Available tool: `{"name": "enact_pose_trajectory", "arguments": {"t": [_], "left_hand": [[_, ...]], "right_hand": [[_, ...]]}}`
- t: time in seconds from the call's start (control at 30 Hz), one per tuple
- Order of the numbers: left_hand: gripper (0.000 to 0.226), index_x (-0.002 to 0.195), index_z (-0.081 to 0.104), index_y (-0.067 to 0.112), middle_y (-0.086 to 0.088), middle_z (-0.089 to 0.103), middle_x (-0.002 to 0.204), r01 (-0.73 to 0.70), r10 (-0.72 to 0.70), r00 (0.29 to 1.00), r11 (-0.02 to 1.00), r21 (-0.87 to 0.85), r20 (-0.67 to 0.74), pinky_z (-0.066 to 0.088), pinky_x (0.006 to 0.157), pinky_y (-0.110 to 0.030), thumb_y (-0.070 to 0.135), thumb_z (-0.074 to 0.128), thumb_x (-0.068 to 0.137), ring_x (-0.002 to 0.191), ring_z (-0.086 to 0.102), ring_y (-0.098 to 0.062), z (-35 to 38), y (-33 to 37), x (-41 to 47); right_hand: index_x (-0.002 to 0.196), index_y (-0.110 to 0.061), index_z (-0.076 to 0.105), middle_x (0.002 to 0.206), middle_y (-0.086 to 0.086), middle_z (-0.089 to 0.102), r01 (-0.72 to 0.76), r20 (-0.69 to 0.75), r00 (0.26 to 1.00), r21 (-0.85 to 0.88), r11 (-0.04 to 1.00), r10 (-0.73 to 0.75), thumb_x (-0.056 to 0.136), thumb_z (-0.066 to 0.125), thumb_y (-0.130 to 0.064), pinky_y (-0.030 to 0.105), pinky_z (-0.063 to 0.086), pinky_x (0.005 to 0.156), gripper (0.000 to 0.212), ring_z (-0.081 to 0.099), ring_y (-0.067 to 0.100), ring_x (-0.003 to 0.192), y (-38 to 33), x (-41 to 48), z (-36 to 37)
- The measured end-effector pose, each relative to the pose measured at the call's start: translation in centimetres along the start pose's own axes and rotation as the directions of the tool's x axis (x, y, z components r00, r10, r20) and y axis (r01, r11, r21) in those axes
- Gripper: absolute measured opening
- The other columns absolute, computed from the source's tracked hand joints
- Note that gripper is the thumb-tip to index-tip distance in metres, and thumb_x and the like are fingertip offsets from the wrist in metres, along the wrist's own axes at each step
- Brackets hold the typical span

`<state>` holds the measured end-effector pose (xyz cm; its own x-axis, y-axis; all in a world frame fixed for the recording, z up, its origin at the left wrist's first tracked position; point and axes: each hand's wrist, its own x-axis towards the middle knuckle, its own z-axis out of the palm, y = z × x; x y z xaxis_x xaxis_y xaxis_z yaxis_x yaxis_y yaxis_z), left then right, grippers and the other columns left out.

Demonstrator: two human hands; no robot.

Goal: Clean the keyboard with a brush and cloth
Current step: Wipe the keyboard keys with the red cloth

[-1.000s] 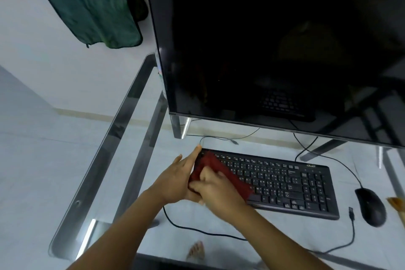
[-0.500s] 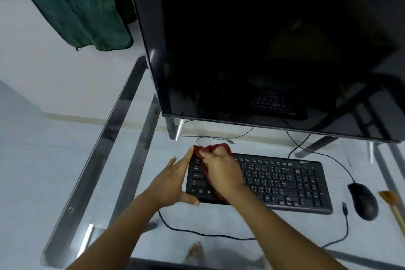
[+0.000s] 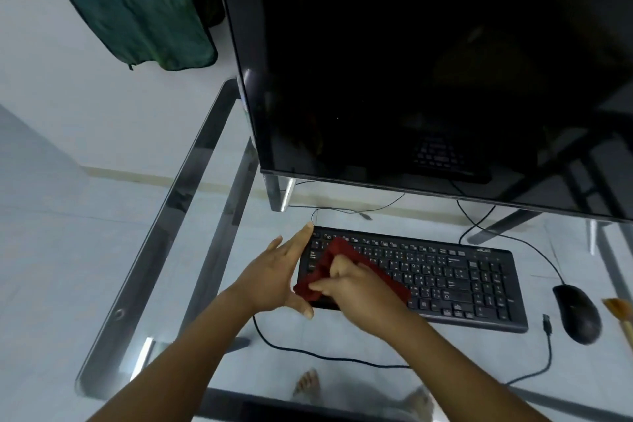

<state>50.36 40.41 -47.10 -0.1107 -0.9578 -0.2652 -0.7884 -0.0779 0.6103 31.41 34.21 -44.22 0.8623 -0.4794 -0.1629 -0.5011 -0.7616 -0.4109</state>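
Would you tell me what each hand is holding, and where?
Right hand grips the red cloth around its bunched middle. Left hand braces the keyboard's left edge.

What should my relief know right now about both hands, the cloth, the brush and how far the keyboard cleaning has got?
Left hand: open, braced flat against the keyboard's left end.
Right hand: presses the red cloth onto the left keys.
Brush: lies on the glass table at the far right, beyond the mouse, mostly out of frame.
Done: cannot tell if brushing happened.
Left: wipe the middle and right keys.
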Motion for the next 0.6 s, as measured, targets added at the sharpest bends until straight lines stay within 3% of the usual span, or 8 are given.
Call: {"name": "enact_pose_trajectory", "arguments": {"t": [0.07, 0.2, 0.3, 0.4, 0.43, 0.5, 0.6], "left_hand": [[0.145, 0.148, -0.022, 0.033, 0.006, 0.019, 0.159, 0.004, -0.004, 1.000, 1.000, 0.007, -0.001, -0.001, 0.120, -0.033, 0.074, 0.076, 0.049, 0.146, 0.019, -0.012, 0.1, -0.2, -0.1], [0.145, 0.150, -0.019, 0.031, 0.007, 0.022, 0.158, 0.025, -0.025, 1.000, 1.000, 0.014, -0.007, -0.003, 0.116, -0.028, 0.069, 0.079, 0.049, 0.145, 0.021, -0.013, 0.1, 0.0, 0.0], [0.140, 0.150, -0.017, 0.033, 0.008, 0.017, 0.160, 0.049, -0.049, 0.999, 0.999, -0.004, -0.006, -0.003, 0.112, -0.028, 0.066, 0.079, 0.054, 0.147, 0.015, -0.018, 0.0, 0.3, 0.0], [0.139, 0.149, -0.018, 0.033, 0.010, 0.013, 0.160, 0.038, -0.038, 0.999, 0.999, 0.008, -0.007, -0.005, 0.113, -0.029, 0.068, 0.078, 0.055, 0.147, 0.012, -0.016, 0.0, 0.3, 0.1], [0.139, 0.149, -0.019, 0.033, 0.010, 0.013, 0.160, 0.027, -0.027, 1.000, 1.000, 0.008, -0.007, -0.005, 0.115, -0.030, 0.069, 0.077, 0.055, 0.147, 0.013, -0.014, 0.1, 0.1, 0.1], [0.141, 0.149, -0.019, 0.032, 0.010, 0.012, 0.161, 0.014, -0.014, 1.000, 1.000, 0.020, 0.004, -0.004, 0.119, -0.032, 0.073, 0.076, 0.054, 0.147, 0.013, -0.011, 0.3, -0.2, 0.2], [0.142, 0.150, -0.019, 0.029, 0.009, 0.008, 0.161, -0.002, 0.002, 1.000, 0.999, 0.052, 0.001, 0.001, 0.121, -0.037, 0.075, 0.073, 0.053, 0.147, 0.010, -0.009, 0.4, -0.2, 0.2]], "right_hand": [[0.085, -0.024, 0.056, 0.087, 0.000, 0.054, -0.003, -0.043, 0.999, 0.093, 0.996, 0.007, 0.083, 0.051, -0.050, 0.030, 0.035, 0.064, 0.026, 0.046, 0.011, 0.075, -0.7, 0.4, 0.0], [0.079, -0.029, 0.054, 0.087, -0.003, 0.056, -0.019, 0.033, 0.999, 0.207, 0.978, 0.013, 0.084, 0.055, -0.049, 0.028, 0.033, 0.066, 0.021, 0.043, 0.008, 0.076, -0.4, -1.5, -0.2], [0.073, -0.023, 0.047, 0.073, -0.011, 0.045, -0.084, 0.038, 0.996, 0.061, 0.995, 0.082, 0.078, 0.071, -0.047, 0.032, 0.033, 0.060, 0.035, 0.043, 0.008, 0.070, 3.4, -4.7, -1.4], [0.097, -0.033, 0.066, 0.083, -0.012, 0.046, -0.231, -0.010, 0.973, 0.065, 0.971, 0.232, 0.089, 0.067, -0.029, 0.031, 0.045, 0.061, 0.010, 0.048, 0.010, 0.074, 6.2, -6.8, -0.9], [0.105, -0.037, 0.068, 0.085, -0.012, 0.045, -0.241, -0.105, 0.964, 0.060, 0.969, 0.246, 0.088, 0.068, -0.018, 0.027, 0.045, 0.058, 0.025, 0.051, 0.013, 0.072, 6.3, -6.8, -0.2], [0.113, -0.036, 0.068, 0.088, -0.012, 0.045, -0.288, -0.134, 0.942, 0.151, 0.946, 0.308, 0.088, 0.068, -0.011, 0.020, 0.041, 0.057, 0.035, 0.053, 0.017, 0.071, 4.3, -5.8, 1.5], [0.121, -0.032, 0.064, 0.108, -0.007, 0.054, -0.137, -0.124, 0.979, 0.172, 0.975, 0.160, 0.093, 0.055, -0.012, 0.021, 0.042, 0.072, 0.036, 0.055, 0.018, 0.093, -0.2, -3.2, 2.5]]}}
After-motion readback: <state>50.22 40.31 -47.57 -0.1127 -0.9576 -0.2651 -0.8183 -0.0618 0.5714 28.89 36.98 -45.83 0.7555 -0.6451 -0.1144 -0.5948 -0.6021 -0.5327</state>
